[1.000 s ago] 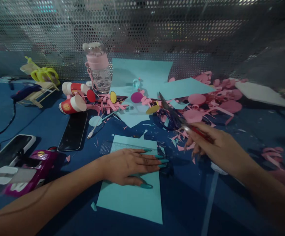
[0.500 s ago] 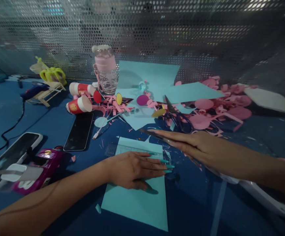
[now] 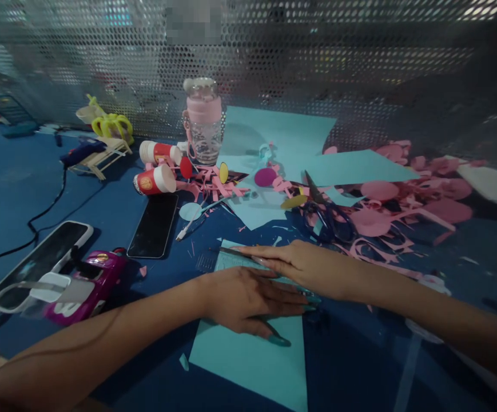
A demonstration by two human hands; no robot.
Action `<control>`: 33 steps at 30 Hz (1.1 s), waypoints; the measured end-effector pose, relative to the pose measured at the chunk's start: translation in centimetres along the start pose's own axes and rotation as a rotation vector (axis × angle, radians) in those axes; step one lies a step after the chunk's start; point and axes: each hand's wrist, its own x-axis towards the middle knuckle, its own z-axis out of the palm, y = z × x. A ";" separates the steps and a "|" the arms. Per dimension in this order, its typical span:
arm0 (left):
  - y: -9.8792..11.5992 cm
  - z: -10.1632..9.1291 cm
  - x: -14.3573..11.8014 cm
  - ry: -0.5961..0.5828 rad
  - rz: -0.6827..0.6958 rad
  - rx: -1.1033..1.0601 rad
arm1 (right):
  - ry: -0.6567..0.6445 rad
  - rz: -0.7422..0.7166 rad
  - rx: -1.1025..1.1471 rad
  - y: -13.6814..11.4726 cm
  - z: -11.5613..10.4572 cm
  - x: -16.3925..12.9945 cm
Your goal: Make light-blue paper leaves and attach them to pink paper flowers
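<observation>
My left hand [image 3: 248, 300] lies flat, palm down, with its fingers spread. It presses on a light-blue sheet of paper [image 3: 252, 357] and a clear ruler [image 3: 206, 260] that lies across the sheet's upper part. Much of the ruler is hidden under both hands. My right hand [image 3: 293, 262] is closed on a slim dark blade [image 3: 229, 250], its tip pointing left along the ruler's far edge. The blade's handle is hidden in the fingers. Dark-blue-handled scissors [image 3: 327, 223] lie beyond the right hand among paper scraps.
Pink paper scraps [image 3: 372, 220] pile up at the right. More light-blue paper [image 3: 278, 129] and a pink-topped bottle [image 3: 204, 123] stand by the perforated metal screen. Left are red-and-white paper cups [image 3: 156, 180], a black phone [image 3: 154, 226], a purple device [image 3: 87, 286] and another phone [image 3: 42, 260].
My right hand has come left and down with the blade, from beyond the sheet's top right onto the ruler. My left hand stays pressed on the paper. The whole view has shifted slightly.
</observation>
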 end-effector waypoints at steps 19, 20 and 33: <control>-0.4 0.2 0.0 0.018 -0.009 -0.051 | -0.258 -0.243 -0.122 -0.9 -1.0 1.0; -0.4 0.2 0.0 0.024 -0.004 -0.046 | -0.256 -0.245 -0.103 -0.9 -1.0 1.1; -0.4 -0.1 0.2 0.004 -0.002 -0.057 | -0.275 -0.244 0.091 0.0 -1.3 0.9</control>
